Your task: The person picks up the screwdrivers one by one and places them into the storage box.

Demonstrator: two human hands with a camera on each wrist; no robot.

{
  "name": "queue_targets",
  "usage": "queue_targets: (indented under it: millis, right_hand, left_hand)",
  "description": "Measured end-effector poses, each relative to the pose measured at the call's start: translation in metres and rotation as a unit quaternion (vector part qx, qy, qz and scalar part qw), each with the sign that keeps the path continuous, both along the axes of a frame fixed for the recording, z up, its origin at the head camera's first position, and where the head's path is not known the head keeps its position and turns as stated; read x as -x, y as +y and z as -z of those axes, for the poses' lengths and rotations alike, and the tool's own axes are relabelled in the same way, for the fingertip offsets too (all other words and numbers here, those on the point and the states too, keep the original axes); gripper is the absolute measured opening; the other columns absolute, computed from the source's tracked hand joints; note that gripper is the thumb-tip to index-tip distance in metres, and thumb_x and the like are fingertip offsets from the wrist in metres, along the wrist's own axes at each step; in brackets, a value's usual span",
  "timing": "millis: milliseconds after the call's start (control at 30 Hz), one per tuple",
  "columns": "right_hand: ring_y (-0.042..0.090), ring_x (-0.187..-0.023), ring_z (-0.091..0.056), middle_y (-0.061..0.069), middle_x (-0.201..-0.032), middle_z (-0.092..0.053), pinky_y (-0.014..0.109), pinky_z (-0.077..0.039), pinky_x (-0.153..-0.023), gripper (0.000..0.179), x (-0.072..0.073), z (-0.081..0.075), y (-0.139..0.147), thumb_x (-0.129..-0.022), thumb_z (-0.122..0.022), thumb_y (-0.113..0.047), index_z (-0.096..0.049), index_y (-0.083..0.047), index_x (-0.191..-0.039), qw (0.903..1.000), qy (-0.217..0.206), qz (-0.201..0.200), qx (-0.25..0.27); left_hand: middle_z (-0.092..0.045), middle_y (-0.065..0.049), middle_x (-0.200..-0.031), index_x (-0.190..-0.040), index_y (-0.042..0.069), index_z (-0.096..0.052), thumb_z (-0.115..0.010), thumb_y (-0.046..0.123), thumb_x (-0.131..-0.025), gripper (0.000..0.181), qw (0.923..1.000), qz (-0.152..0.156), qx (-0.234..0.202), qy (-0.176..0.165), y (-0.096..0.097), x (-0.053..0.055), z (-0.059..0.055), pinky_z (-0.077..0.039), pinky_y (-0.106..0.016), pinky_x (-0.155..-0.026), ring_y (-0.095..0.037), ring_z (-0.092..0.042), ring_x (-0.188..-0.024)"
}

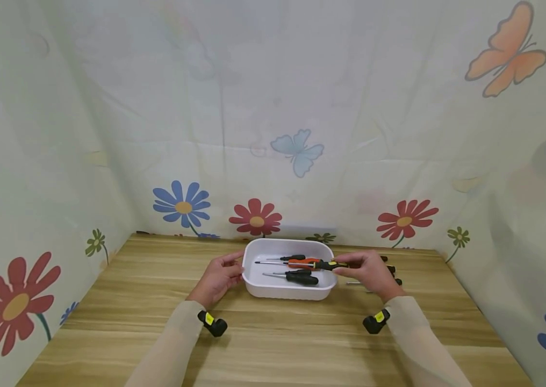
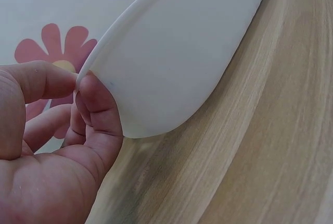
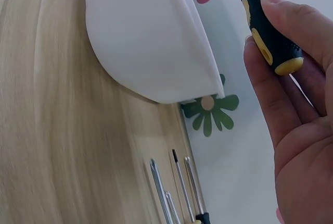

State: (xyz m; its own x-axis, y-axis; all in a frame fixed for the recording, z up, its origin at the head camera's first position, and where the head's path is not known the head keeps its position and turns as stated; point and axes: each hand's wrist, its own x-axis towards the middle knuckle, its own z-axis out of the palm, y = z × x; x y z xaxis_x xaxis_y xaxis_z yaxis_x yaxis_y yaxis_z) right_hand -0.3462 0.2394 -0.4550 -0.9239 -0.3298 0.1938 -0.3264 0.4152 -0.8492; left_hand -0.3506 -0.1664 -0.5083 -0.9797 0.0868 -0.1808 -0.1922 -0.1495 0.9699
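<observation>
My left hand (image 1: 218, 276) pinches the left end of a white plastic tray (image 1: 285, 292), thumb and index finger at its rim in the left wrist view. Over the tray's right end, my right hand (image 1: 368, 273) holds a screwdriver (image 3: 273, 34) by its black-and-yellow handle, the shaft pointing left across the tray. Inside the tray lie several other screwdrivers: one with an orange handle (image 1: 296, 264), partly hidden under the held one, and black-handled ones (image 1: 304, 279) nearer the front. The tray stands on the wooden table (image 1: 292, 338).
To the right of the tray, several more screwdrivers (image 3: 162, 193) lie on the table, partly hidden behind my right hand in the head view. A pale curtain (image 1: 273, 107) printed with flowers and butterflies hangs along the back and both sides.
</observation>
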Motion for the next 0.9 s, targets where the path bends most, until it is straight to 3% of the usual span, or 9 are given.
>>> queue_targets:
  millis: [333, 667, 900]
  right_hand:
    - [0.014, -0.082, -0.064, 0.006, -0.110, -0.078, 0.024, -0.055, -0.066, 0.039, 0.003, 0.008, -0.016, -0.080, -0.088, -0.030, -0.080, -0.010, -0.113, 0.9998, -0.009, 0.007, -0.014]
    - [0.012, -0.078, -0.061, 0.007, -0.108, -0.078, 0.023, -0.053, -0.064, 0.028, 0.006, 0.014, -0.029, -0.081, -0.087, -0.028, -0.083, -0.016, -0.107, 0.9993, -0.005, 0.001, -0.038]
    - [0.014, -0.075, -0.059, 0.001, -0.102, -0.078, 0.025, -0.052, -0.062, 0.026, 0.009, 0.015, -0.037, -0.079, -0.089, -0.031, -0.084, -0.023, -0.103, 0.9971, -0.014, 0.021, -0.072]
  left_hand:
    - [-0.057, -0.012, -0.108, -0.149, 0.010, -0.054, -0.061, -0.004, -0.096, 0.055, 1.0000, -0.001, 0.000, -0.004, 0.000, 0.000, 0.000, -0.058, -0.031, -0.083, -0.018, -0.061, -0.083]
    - [-0.058, -0.011, -0.106, -0.148, 0.010, -0.056, -0.062, -0.004, -0.095, 0.055, 1.0000, -0.005, -0.002, -0.004, 0.000, -0.001, -0.001, -0.058, -0.031, -0.082, -0.019, -0.061, -0.083]
    - [-0.057, -0.010, -0.107, -0.146, 0.013, -0.059, -0.063, -0.003, -0.095, 0.053, 0.9999, -0.011, 0.007, -0.011, 0.001, -0.001, -0.002, -0.058, -0.031, -0.083, -0.020, -0.061, -0.085]
